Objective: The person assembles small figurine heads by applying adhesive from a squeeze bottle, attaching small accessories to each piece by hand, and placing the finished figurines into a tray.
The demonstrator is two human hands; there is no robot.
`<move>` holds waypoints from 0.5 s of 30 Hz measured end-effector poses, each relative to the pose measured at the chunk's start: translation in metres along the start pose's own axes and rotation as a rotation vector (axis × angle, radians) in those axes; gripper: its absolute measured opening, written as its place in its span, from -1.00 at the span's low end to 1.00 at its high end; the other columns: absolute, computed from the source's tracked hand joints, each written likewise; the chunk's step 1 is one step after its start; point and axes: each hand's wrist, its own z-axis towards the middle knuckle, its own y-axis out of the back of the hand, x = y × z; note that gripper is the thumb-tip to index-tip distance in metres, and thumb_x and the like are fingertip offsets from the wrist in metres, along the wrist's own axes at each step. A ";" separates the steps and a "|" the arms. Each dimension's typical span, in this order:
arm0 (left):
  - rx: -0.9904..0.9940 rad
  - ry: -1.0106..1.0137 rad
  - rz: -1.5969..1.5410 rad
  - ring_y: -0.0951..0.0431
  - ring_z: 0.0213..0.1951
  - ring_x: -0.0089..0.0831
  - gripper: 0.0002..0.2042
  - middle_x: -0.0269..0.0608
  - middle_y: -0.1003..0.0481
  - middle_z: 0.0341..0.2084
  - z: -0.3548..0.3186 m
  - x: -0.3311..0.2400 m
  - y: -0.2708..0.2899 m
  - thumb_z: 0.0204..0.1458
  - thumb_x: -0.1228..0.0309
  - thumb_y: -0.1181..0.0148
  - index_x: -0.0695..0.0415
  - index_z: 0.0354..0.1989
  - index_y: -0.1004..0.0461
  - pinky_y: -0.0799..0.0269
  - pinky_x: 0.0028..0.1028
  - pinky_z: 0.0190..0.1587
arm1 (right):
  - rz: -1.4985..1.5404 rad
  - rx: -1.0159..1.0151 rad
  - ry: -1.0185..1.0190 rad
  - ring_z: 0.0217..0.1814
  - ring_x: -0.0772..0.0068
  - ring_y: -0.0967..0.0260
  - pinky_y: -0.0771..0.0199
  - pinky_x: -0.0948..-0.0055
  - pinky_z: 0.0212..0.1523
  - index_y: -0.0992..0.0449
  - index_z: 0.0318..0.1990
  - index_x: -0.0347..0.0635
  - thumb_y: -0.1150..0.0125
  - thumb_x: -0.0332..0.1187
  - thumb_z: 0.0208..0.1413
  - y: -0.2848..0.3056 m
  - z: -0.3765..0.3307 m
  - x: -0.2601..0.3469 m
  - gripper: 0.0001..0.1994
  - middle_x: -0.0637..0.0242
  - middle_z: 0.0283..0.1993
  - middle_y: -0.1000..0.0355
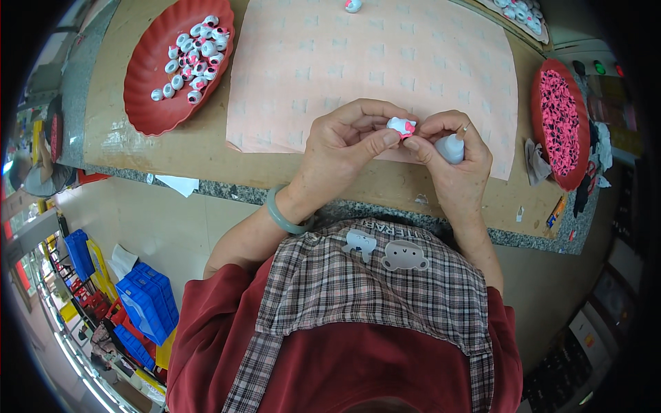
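Between the thumb and fingers of my left hand (337,144) is a small white toy head (399,125) with pink on it. The fingertips of my right hand (458,165) meet at its pink side; whether they pinch a small part there is too small to tell. Tucked in my right palm is a small whitish squeeze bottle (451,149), its nozzle hidden. Both hands are closed, held over the near edge of a pale pink patterned cloth (372,76). Another white toy head (353,5) lies on the cloth's far part.
A red scalloped dish (148,82) with several white toy heads stands on the left. On the right, a red dish (539,103) holds many pink and black pieces. Nearby lie a grey rag (537,163) and an orange tube (555,211). Blue crates (148,303) stand on the floor at left.
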 end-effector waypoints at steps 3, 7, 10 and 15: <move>0.007 0.003 0.026 -0.51 -0.09 -0.41 -0.77 -0.03 -0.49 -0.15 -0.001 0.002 -0.001 0.08 0.62 -0.07 0.36 -0.07 -0.37 -0.45 -0.47 0.01 | 0.072 0.022 -0.038 -0.39 0.63 -0.37 -0.43 0.62 -0.35 -0.45 -0.36 -0.26 -0.35 -0.57 -0.13 0.001 0.001 0.000 -0.82 0.40 -0.42 -0.44; -0.037 -0.025 0.094 -0.51 -0.10 -0.41 -0.77 -0.05 -0.49 -0.17 -0.006 0.006 -0.008 0.08 0.62 -0.07 0.36 -0.07 -0.36 -0.45 -0.48 -0.01 | 0.249 0.121 -0.233 -0.41 0.67 -0.31 -0.36 0.70 -0.42 -0.44 -0.30 -0.31 -0.27 -0.61 -0.05 0.004 0.003 -0.001 -0.84 0.39 -0.38 -0.39; -0.092 -0.047 0.169 -0.52 -0.11 -0.42 -0.77 -0.06 -0.50 -0.18 -0.007 0.010 -0.013 0.08 0.62 -0.07 0.35 -0.07 -0.36 -0.46 -0.49 -0.02 | 0.270 0.084 -0.205 -0.45 0.68 -0.29 -0.34 0.71 -0.47 -0.45 -0.24 -0.32 -0.23 -0.61 -0.01 -0.003 0.002 -0.002 -0.84 0.37 -0.40 -0.40; -0.216 -0.094 0.171 -0.56 -0.24 -0.50 -0.83 -0.12 -0.55 -0.31 -0.007 0.021 -0.015 0.08 0.61 -0.07 0.34 -0.14 -0.41 -0.49 -0.58 -0.20 | 0.258 0.070 -0.164 -0.47 0.68 -0.28 -0.34 0.71 -0.47 -0.46 -0.19 -0.33 -0.20 -0.61 0.02 -0.013 -0.004 -0.011 -0.82 0.37 -0.41 -0.40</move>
